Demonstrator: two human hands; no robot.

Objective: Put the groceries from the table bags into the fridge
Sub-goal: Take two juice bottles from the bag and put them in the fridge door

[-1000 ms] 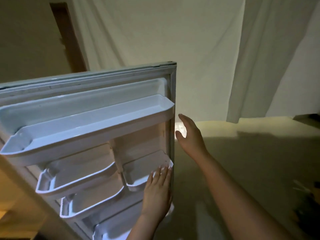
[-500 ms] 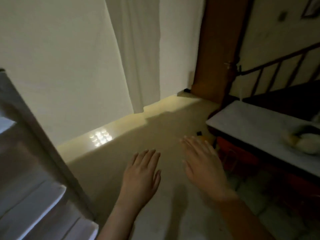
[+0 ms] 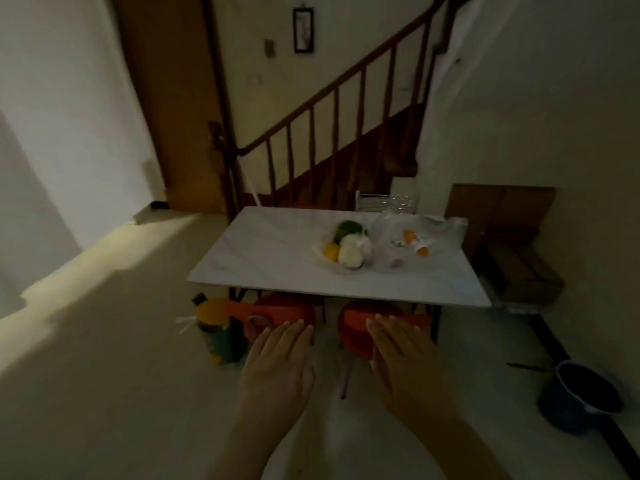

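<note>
A white marble-topped table (image 3: 270, 258) stands ahead of me. On its right half lies a clear bag of produce (image 3: 344, 249) with green, yellow and white items. Beside it, further right, is a second clear bag (image 3: 415, 245) holding small orange-capped packages. My left hand (image 3: 277, 370) and my right hand (image 3: 407, 368) float side by side, palms down, fingers straight, short of the table's near edge. Neither hand holds anything. The fridge is out of sight.
Two red stools (image 3: 360, 327) are tucked under the table. A yellow and green toy-like object (image 3: 218, 330) sits on the floor at the table's left corner. A dark bucket (image 3: 581, 396) stands on the floor at right. Cardboard boxes (image 3: 512, 244) and a wooden staircase (image 3: 346, 126) lie behind.
The view swung from the open fridge door round to the table with the bags. My left hand left the door shelf; both hands now hover open in front of me.
</note>
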